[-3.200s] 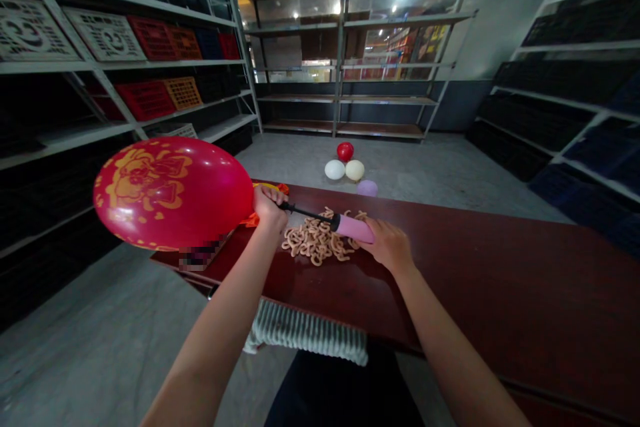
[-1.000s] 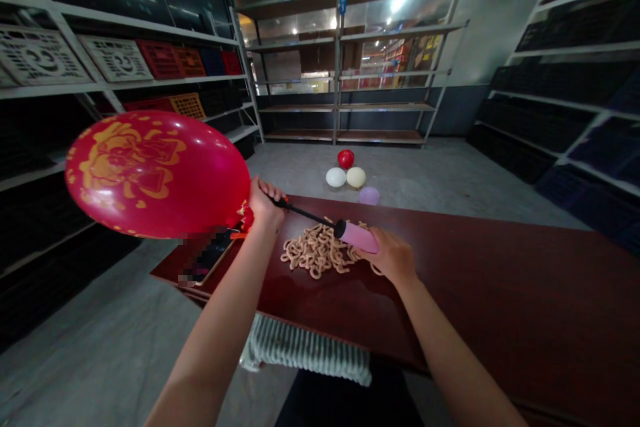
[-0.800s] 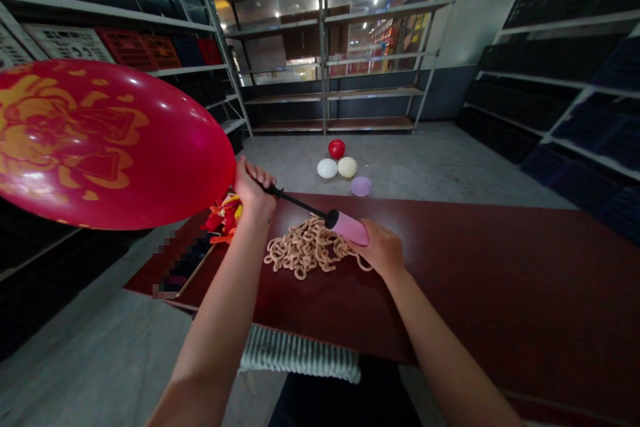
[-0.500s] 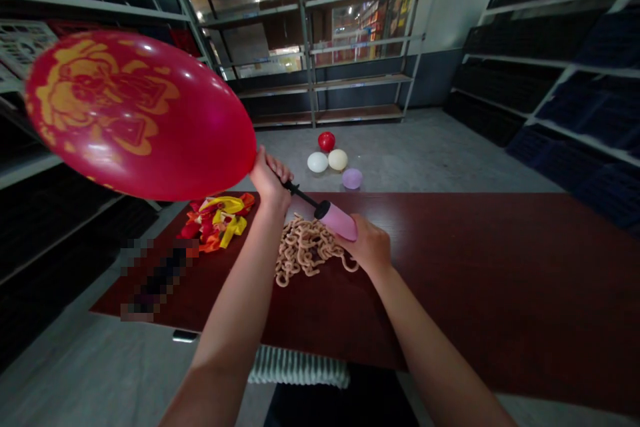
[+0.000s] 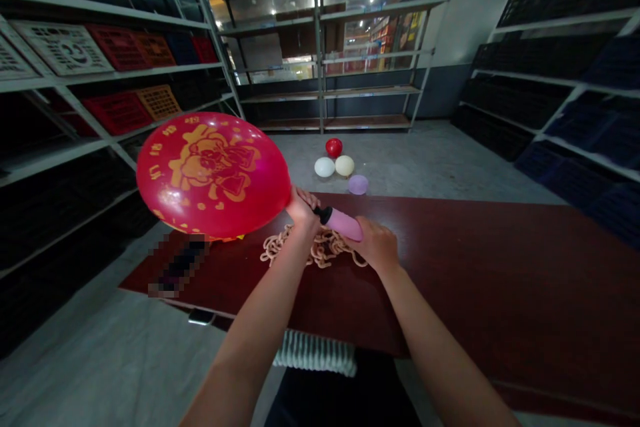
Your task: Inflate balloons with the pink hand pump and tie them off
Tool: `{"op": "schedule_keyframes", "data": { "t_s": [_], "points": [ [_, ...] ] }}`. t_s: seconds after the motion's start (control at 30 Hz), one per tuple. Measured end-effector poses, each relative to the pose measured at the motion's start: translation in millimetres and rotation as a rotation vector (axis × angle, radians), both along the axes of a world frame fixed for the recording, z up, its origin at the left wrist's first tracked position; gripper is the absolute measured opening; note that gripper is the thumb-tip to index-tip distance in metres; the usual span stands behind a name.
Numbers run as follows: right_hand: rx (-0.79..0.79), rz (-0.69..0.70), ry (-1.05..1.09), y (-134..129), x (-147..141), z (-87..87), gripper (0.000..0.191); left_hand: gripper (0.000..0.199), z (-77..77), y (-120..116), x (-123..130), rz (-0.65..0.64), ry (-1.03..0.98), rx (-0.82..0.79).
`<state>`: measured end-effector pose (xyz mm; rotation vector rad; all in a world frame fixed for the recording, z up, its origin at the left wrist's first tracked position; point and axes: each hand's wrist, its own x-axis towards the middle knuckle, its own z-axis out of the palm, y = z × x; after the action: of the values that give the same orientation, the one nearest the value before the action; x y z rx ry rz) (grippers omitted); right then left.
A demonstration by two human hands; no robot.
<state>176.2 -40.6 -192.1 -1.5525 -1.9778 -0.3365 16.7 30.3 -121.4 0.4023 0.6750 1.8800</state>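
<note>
A large, inflated red balloon (image 5: 215, 173) printed with yellow figures sits to the left, above the table. My left hand (image 5: 303, 205) is closed around its neck, at the black end of a pink hand pump (image 5: 343, 223); the balloon's mouth is hidden in my fingers. My right hand (image 5: 379, 244) is wrapped round the other end of the pink barrel. Only a short piece of black shows between my left hand and the barrel. Beneath both hands lies a heap of tan, curly loops (image 5: 323, 255) on the dark red table (image 5: 475, 267).
Red (image 5: 334, 147), white (image 5: 325, 167), cream (image 5: 345, 166) and purple balloons (image 5: 358, 185) rest on the floor beyond the table. A blurred-out dark object (image 5: 181, 267) lies at the left. Shelving (image 5: 320, 47) stands behind, with crates (image 5: 65, 47) on the left racks.
My hands have come closer together, and the black rod has slid into the pink barrel. The balloon has moved right and down in view, now covering the pile of red and yellow uninflated balloons.
</note>
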Motion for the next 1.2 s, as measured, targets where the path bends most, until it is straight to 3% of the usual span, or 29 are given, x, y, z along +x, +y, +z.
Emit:
{"op": "schedule_keyframes", "data": {
  "t_s": [0.2, 0.37, 0.53, 0.73, 0.87, 1.2],
  "points": [
    [-0.020, 0.101, -0.089, -9.0, -6.4, 5.6, 0.048, 0.043, -9.5, -20.2, -30.6, 0.085, -0.096, -0.080],
    [-0.005, 0.129, -0.134, -8.8, -5.6, 3.9, 0.053, 0.039, -4.0, -27.0, -62.4, 0.143, -0.132, -0.080],
    [0.037, 0.151, -0.118, -3.9, -1.9, -1.1, 0.054, 0.037, 14.1, -31.7, -96.7, 0.175, -0.115, -0.064],
    [0.024, 0.170, -0.055, -4.6, -4.5, 1.9, 0.051, 0.041, 48.7, -36.3, -130.1, 0.149, -0.025, -0.002],
    [0.020, 0.183, 0.019, -2.6, -5.3, 0.7, 0.051, 0.044, 72.4, -35.2, -125.3, 0.113, 0.051, 0.033],
    [0.044, 0.045, 0.161, 5.4, 1.3, -3.5, 0.037, 0.048, 114.3, -2.3, -63.9, 0.062, 0.188, 0.088]
  ]
}}
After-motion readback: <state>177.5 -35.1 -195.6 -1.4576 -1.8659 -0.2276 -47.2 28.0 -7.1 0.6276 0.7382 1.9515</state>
